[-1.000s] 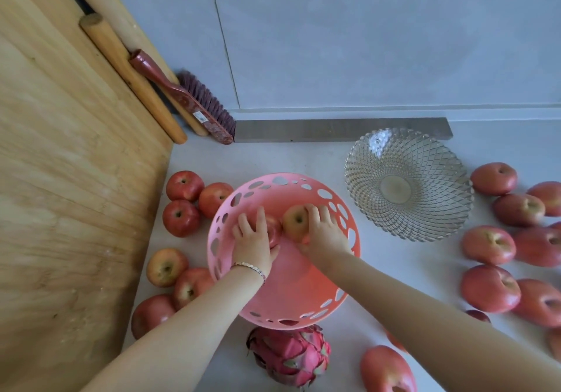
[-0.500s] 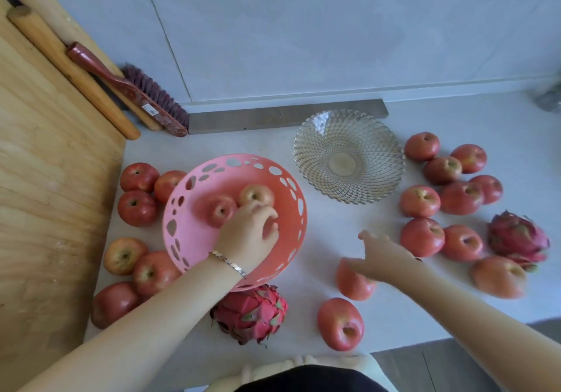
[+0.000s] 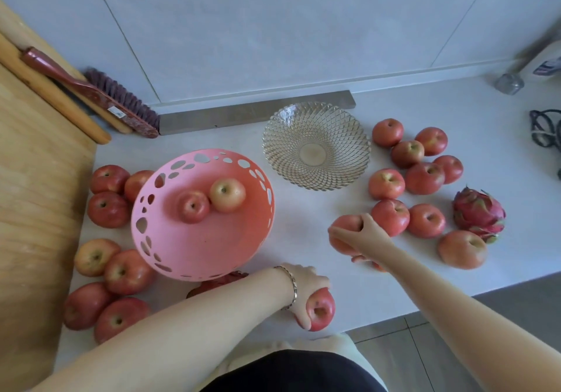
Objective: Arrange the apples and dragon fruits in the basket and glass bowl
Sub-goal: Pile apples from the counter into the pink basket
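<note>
The pink perforated basket [image 3: 194,258] holds two apples, a red one [image 3: 193,206] and a yellowish one [image 3: 227,195]. Behind it to the right stands the empty glass bowl [image 3: 315,124]. My left hand [image 3: 303,285] is closed on a red apple [image 3: 321,309] near the counter's front edge. My right hand [image 3: 364,233] grips another apple [image 3: 344,224] right of the basket. Several apples [image 3: 425,179] lie at the right beside a dragon fruit [image 3: 479,212]. A second dragon fruit [image 3: 218,282] is mostly hidden under my left forearm.
Several more apples [image 3: 109,209] lie left of the basket against a wooden board [image 3: 36,194]. A brush [image 3: 100,100] and a grey strip [image 3: 255,112] rest by the wall. A black cable [image 3: 543,130] sits at the far right. The counter's front edge [image 3: 425,306] is close.
My left hand has left the basket and closed on an apple at the front edge. My right hand has closed on an apple right of the basket. The view has shifted right.
</note>
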Demonstrator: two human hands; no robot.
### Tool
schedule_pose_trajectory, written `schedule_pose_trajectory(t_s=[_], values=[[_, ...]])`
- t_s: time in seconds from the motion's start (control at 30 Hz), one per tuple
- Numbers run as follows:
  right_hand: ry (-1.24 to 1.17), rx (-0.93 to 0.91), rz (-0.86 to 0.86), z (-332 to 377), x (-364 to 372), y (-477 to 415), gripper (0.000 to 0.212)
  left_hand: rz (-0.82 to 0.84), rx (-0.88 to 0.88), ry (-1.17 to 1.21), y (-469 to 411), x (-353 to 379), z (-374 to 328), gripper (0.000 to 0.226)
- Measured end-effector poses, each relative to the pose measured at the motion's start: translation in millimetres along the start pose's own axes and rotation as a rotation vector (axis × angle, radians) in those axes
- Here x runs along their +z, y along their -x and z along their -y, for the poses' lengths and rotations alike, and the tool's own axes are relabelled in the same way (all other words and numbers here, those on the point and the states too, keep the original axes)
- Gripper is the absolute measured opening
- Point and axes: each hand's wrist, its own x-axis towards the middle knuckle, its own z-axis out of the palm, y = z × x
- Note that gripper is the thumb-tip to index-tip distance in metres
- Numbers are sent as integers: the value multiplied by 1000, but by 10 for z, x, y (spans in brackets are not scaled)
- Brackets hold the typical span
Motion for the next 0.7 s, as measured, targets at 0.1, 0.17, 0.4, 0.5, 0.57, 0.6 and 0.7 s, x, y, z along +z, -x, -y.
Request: schedule_pose_trajectory(t_s=[0.1, 0.17, 0.4, 0.5, 0.57, 0.6, 0.7], values=[[-70, -21, 24, 20, -99, -15, 59, 5, 61, -80, -54, 41, -9, 74], [-98, -44, 22, 45, -115, -8, 59, -39, 65, -101, -35, 58, -9, 72], [-98, -184, -37, 265, -64, 48, 65, -618, -116, 442, 696, -78, 248, 76], [-45, -330, -17, 538, 52, 155, 73, -999, -252, 634, 1086, -112, 569, 73], [11, -477, 21, 777, 186, 257, 72, -1127, -429, 732, 1235, -96, 838, 72], [50, -559, 47, 902, 283, 301, 73, -1149, -518, 757, 1288, -65, 978, 70], [246, -707, 133, 1184, 621, 371, 78, -1070, -741, 704, 1340, 88, 1227, 71]])
